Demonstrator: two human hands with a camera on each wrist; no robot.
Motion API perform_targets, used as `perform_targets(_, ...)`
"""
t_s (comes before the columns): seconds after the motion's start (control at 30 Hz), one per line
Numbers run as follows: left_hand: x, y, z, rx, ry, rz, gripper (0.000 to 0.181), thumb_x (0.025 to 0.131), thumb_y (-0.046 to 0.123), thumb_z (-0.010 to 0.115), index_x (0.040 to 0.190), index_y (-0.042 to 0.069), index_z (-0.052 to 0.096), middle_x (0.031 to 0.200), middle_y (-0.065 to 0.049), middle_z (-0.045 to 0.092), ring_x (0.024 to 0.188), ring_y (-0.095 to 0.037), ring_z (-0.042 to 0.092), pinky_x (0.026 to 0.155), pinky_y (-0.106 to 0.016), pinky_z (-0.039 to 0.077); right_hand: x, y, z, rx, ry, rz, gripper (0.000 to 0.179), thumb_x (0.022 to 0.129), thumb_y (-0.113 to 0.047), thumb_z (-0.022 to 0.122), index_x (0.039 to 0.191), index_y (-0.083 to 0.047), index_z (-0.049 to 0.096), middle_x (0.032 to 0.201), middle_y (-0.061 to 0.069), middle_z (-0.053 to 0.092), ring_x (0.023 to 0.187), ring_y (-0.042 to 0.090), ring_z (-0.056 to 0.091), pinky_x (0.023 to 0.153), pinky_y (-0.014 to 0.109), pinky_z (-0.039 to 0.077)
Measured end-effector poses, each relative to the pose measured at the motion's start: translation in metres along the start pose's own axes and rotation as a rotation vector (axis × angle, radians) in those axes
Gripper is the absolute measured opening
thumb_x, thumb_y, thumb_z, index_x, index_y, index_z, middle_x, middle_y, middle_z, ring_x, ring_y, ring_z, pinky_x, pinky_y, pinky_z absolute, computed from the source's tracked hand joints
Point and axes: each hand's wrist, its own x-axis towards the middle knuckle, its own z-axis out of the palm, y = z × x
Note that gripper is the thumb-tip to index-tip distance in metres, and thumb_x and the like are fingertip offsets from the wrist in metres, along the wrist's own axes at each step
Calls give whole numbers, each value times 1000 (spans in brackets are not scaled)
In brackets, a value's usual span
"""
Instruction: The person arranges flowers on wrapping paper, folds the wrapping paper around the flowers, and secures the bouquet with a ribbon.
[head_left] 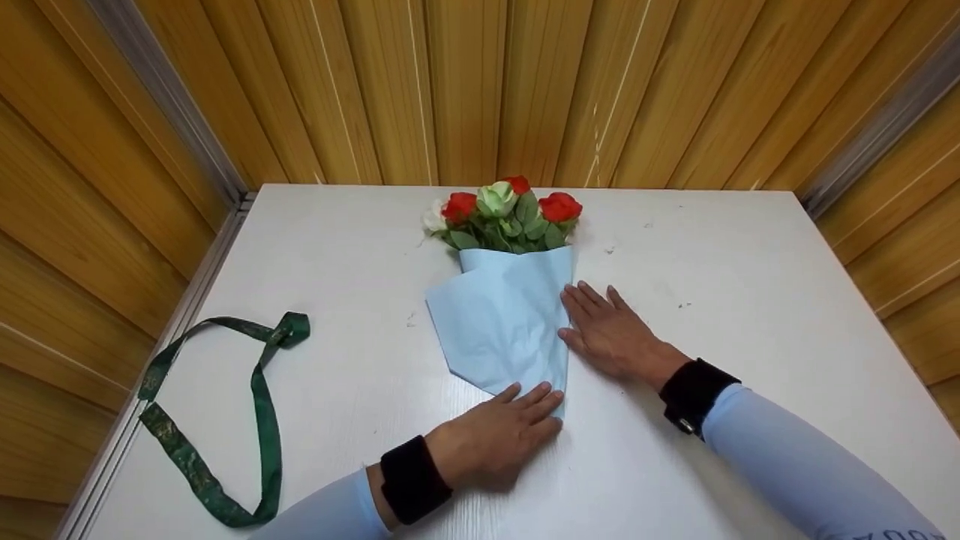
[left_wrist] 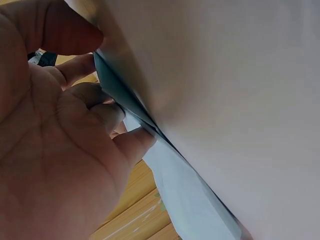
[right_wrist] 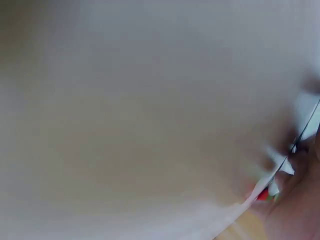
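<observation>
A bouquet of red, white and pale green roses [head_left: 496,200] lies on the white table, its stems hidden inside light blue wrapping paper [head_left: 495,315]. The paper's right side is folded straight, while its left side flares out. My left hand [head_left: 499,435] rests on the narrow bottom end, fingers extended over the paper. In the left wrist view, the fingertips of that hand [left_wrist: 60,130] touch the paper's edge [left_wrist: 185,195]. Along the right edge, my right hand [head_left: 611,334] lies flat with its fingertips against the paper. The right wrist view is mostly blurred tabletop.
A dark green patterned ribbon [head_left: 270,420] lies in a loose loop on the left of the white table [head_left: 360,247], partly along its edge. Wood-look panels [head_left: 465,90] stand behind the table and at both sides, with metal corner posts [head_left: 176,97].
</observation>
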Motion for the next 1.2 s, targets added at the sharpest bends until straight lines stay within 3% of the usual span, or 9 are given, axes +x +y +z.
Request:
perform_targets(0.13, 1, 0, 0, 2, -2, 5, 57, 97, 21, 65, 150, 16, 47, 173, -7, 30, 162, -23, 26, 127, -43, 31, 3, -2, 2, 32, -23, -52, 69, 114, -46, 34, 167, -2, 22, 175, 15, 23, 163, 33, 17, 130, 59, 13)
perform_targets(0.23, 1, -1, 0, -5, -3, 1, 57, 96, 21, 66, 149, 16, 47, 173, -6, 30, 162, -23, 26, 127, -43, 32, 11, 4, 0, 59, -26, -39, 69, 115, -46, 35, 167, -3, 22, 175, 15, 23, 164, 33, 17, 130, 59, 12)
perform_targets(0.5, 1, -2, 1, -13, 2, -2, 54, 96, 21, 65, 147, 16, 48, 173, -5, 30, 162, -22, 25, 127, -42, 32, 43, 27, -11, 103, -80, 63, 75, 114, -54, 30, 169, -6, 13, 177, 12, 14, 165, 34, 7, 129, 63, 4)
perform_targets(0.7, 1, -2, 0, -4, -9, -7, 58, 95, 21, 67, 149, 17, 46, 174, -5, 29, 162, -22, 24, 127, -42, 31, 61, 36, -18, 88, -71, 152, 74, 114, -54, 26, 170, -8, 11, 178, 14, 12, 164, 39, 5, 127, 68, 2)
perform_targets(0.83, 4, 1, -1, -10, -4, -1, 57, 95, 21, 67, 149, 16, 46, 174, -5, 29, 162, -22, 24, 127, -42, 30, 61, 39, -23, 64, -60, 204, 74, 114, -54, 26, 170, -8, 10, 177, 16, 14, 163, 43, 7, 126, 71, 3)
perform_targets(0.93, 5, 0, -1, -12, 6, 5, 57, 95, 19, 66, 149, 16, 47, 173, -5, 31, 162, -22, 25, 127, -41, 31, 61, 33, -23, 36, -56, 248, 73, 114, -51, 26, 169, -6, 13, 176, 19, 16, 162, 46, 10, 125, 72, 5)
perform_targets(1.07, 4, -6, 0, -83, 20, 23, 55, 96, 13, 62, 150, 16, 49, 173, -5, 32, 161, -22, 26, 127, -41, 32, 57, 12, -20, -4, -37, 280, 70, 115, -46, 29, 165, 3, 24, 170, 28, 28, 157, 51, 24, 124, 72, 17)
perform_targets(1.2, 2, -15, 1, -190, 134, 67, 42, 102, 5, 55, 143, 12, 58, 166, -12, 43, 157, -23, 37, 125, -37, 35, 42, -15, -13, 29, 28, 240, 66, 115, -41, 34, 159, 8, 36, 162, 32, 39, 151, 51, 36, 121, 67, 29)
